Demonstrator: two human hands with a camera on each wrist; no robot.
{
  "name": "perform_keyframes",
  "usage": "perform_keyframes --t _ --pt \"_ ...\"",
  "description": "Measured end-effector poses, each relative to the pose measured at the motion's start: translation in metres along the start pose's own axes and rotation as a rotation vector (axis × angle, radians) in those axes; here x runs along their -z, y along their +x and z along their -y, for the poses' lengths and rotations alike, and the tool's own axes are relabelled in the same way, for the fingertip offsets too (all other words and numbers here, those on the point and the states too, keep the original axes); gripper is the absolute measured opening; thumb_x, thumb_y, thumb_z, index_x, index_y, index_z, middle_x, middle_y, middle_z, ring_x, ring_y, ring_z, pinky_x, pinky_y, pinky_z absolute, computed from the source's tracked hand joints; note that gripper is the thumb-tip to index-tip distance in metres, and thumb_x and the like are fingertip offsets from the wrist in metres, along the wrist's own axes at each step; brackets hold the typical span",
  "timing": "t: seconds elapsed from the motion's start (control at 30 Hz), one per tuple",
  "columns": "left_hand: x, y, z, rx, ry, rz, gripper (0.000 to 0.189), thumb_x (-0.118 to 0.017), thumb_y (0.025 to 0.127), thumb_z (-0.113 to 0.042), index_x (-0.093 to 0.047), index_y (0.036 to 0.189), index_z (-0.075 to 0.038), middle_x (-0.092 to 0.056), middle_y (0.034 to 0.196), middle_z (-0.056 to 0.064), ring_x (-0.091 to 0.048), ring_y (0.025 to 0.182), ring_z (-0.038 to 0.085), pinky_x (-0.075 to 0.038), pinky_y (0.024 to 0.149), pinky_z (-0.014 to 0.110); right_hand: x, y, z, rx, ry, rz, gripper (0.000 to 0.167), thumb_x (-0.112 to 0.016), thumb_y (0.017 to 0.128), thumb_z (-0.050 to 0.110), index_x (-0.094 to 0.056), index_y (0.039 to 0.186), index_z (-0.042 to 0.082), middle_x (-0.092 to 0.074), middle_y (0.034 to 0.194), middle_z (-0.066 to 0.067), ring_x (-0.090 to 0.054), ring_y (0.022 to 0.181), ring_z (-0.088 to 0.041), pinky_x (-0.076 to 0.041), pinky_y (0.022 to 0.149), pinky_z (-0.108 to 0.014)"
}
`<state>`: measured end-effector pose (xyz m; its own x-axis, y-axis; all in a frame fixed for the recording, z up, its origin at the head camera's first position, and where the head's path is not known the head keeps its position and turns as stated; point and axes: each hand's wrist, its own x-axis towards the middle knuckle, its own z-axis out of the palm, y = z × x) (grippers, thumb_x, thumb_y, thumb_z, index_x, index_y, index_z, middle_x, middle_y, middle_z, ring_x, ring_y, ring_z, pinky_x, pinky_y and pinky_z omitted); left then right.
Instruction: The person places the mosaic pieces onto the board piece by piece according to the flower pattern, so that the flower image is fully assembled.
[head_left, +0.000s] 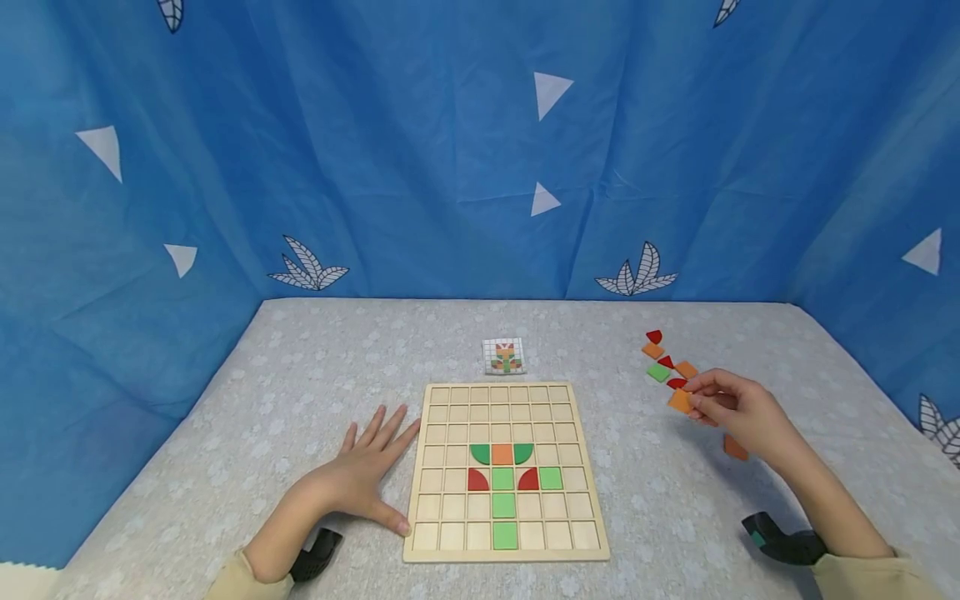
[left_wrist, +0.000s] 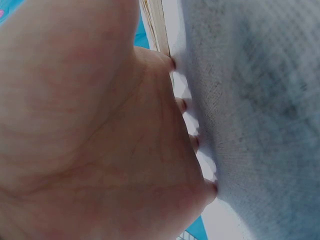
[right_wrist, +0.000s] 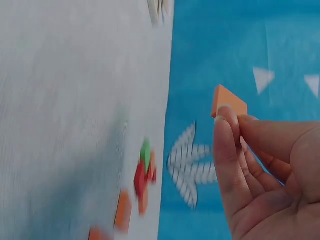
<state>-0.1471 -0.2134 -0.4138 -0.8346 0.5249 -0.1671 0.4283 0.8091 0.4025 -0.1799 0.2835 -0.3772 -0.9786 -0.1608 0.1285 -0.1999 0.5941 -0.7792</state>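
Note:
My right hand (head_left: 738, 412) pinches an orange square tile (right_wrist: 231, 102) between thumb and fingertips, raised above the table at the right. My left hand (head_left: 367, 475) lies spread on the table, thumb and index fingertip right at the left edge of a wooden grid board (head_left: 506, 556). On the board, an orange tile (head_left: 502, 454) sits between two dark green quarter-round tiles (head_left: 480, 453). Below it runs a column of light green squares (head_left: 503, 505), flanked by red quarter-round tiles (head_left: 477, 479). Another light green square (head_left: 551, 477) sits to the right.
Behind the board lies a small card (head_left: 503, 356) printed with a coloured grid pattern. Loose tiles, among them a green one (head_left: 659, 372) and a red one (head_left: 654, 336), are scattered beyond my right hand. An orange tile (head_left: 735, 447) lies by the right wrist. A blue curtain (head_left: 450, 150) hangs behind.

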Motion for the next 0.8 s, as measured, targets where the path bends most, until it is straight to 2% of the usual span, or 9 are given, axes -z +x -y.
perform_keyframes --t 0.13,0.3,0.47,0.63,0.8 --pt "-0.001 0.001 0.000 0.003 0.008 0.007 0.131 -0.074 0.051 -0.071 -0.017 0.150 -0.009 0.000 0.154 0.018 0.009 0.136 0.042 0.005 0.099 0.067 -0.018 0.003 0.018 0.032 0.023 -0.002 0.018 -0.061 0.088 -0.004 -0.058 0.106 -0.008 -0.064 0.090 -0.016 -0.065 0.074 -0.028 -0.054 0.064 -0.029" --pt "-0.001 0.001 0.000 0.002 -0.002 0.006 0.131 -0.074 0.050 -0.071 -0.017 0.151 -0.009 0.000 0.154 0.018 0.009 0.136 0.042 0.005 0.099 0.067 -0.041 0.006 0.036 0.067 0.073 0.018 0.016 -0.060 0.088 -0.006 -0.060 0.104 -0.005 -0.063 0.088 -0.013 -0.065 0.074 -0.031 -0.055 0.065 -0.034" --pt "0.000 0.000 0.000 0.001 0.003 0.004 0.131 -0.072 0.050 -0.073 -0.017 0.150 -0.008 0.000 0.154 0.019 0.008 0.136 0.042 0.004 0.099 0.067 -0.065 0.008 0.050 0.130 0.159 0.092 0.013 -0.060 0.088 -0.005 -0.061 0.101 -0.004 -0.063 0.085 -0.010 -0.065 0.072 -0.028 -0.055 0.064 -0.034" --pt "0.001 0.000 0.000 0.005 -0.001 0.005 0.131 -0.072 0.050 -0.073 -0.017 0.150 -0.009 0.000 0.154 0.019 0.009 0.136 0.042 0.004 0.099 0.068 -0.090 0.009 0.065 0.158 0.196 0.178 0.013 -0.060 0.089 -0.004 -0.061 0.102 -0.003 -0.063 0.084 -0.007 -0.064 0.071 -0.023 -0.055 0.064 -0.033" --pt "0.001 0.000 0.000 0.007 -0.010 0.005 0.131 -0.073 0.050 -0.072 -0.017 0.151 -0.009 0.001 0.154 0.019 0.009 0.136 0.042 0.005 0.098 0.068 -0.118 0.008 0.079 0.189 0.244 0.286 0.014 -0.056 0.090 -0.007 -0.061 0.102 -0.002 -0.062 0.084 -0.006 -0.064 0.072 -0.025 -0.055 0.065 -0.035"
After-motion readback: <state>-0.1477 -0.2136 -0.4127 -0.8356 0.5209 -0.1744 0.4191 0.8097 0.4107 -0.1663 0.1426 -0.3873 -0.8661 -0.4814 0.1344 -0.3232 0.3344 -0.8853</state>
